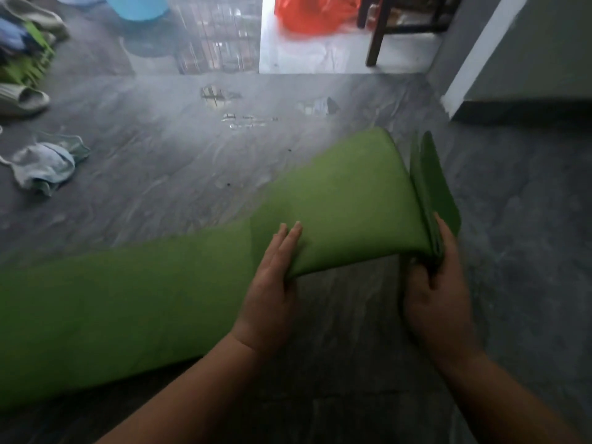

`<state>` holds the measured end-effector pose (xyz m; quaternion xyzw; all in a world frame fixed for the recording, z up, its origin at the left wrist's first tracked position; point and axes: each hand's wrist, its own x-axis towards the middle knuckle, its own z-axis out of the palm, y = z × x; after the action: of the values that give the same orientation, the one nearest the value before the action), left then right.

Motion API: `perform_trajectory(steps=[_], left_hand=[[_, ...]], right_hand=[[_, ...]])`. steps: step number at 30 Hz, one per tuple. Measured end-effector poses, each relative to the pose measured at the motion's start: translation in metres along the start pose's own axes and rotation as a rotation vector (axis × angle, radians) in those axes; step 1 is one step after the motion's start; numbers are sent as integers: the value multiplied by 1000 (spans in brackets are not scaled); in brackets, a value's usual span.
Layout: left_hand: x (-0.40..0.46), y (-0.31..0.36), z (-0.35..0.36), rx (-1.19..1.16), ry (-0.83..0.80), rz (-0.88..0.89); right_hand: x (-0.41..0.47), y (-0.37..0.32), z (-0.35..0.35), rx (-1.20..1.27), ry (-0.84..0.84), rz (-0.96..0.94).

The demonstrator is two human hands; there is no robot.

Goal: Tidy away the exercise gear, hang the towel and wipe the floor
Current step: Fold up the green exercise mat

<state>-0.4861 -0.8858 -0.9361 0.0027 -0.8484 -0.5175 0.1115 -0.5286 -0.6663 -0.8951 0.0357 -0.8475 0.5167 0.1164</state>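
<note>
Forearms: both reached in from the bottom edge, nearest the camera, toward the mat's right end.
Left hand (272, 277): lay with straight fingers flat on the upper face of the green exercise mat (179, 277), apparently steadying the lifted stretch while the end was worked.
Right hand (435, 283): fingers curled round the folded or rolled end of the mat, gripping the stacked layers, probably to begin or tighten a roll.
Mat position: one end raised off the dark floor (352, 363) at the hands; the rest stretched left and ran out of frame.
Towel (45, 168): a pale blue crumpled cloth lay on the floor well apart from the mat, at the left; not yet hung.
Water (243, 120): small puddles glinted on the floor beyond the mat; wiping looked still to be done.
Task stage: judged early, with the mat only just started.
Hard to make out: whether the end was rolled or folded; the right thumb was hidden behind the layers. Motion blur softened the sandals (22, 100) and the orange bag (314, 14).
</note>
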Motion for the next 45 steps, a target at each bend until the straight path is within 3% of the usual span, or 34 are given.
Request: perform_trajectory(steps=[5,11,16,20,22,26,29,34,37,41,45], left_hand=[[11,16,43,-47,-329,-36],[14,11,57,-133,-226,-47],[-8,-16,62,-16,-327,63],[-24,-21,64,-58,-358,24],[-27,-13,55,-156,-291,17],[-12,16,22,-388,67,-92],[5,42,-14,-531,114,-242],[27,71,-75,-207,-241,-309],[34,74,-96,54,-286,-359],[26,63,-110,388,-371,-443],[6,28,-130,587,-345,-485]], right_hand=[[35,-44,5,6,12,32],[43,-61,31,305,-134,185],[1,-33,36,310,-250,272],[-15,-14,35,373,-318,266],[-14,-7,32,393,-385,289],[-21,-4,35,230,-466,157],[-30,-6,52,152,-520,42],[-40,-16,87,55,-499,-149],[-58,-19,113,-71,-465,-299],[-76,-13,142,-228,-637,-349],[-84,-4,149,-372,-793,-455]])
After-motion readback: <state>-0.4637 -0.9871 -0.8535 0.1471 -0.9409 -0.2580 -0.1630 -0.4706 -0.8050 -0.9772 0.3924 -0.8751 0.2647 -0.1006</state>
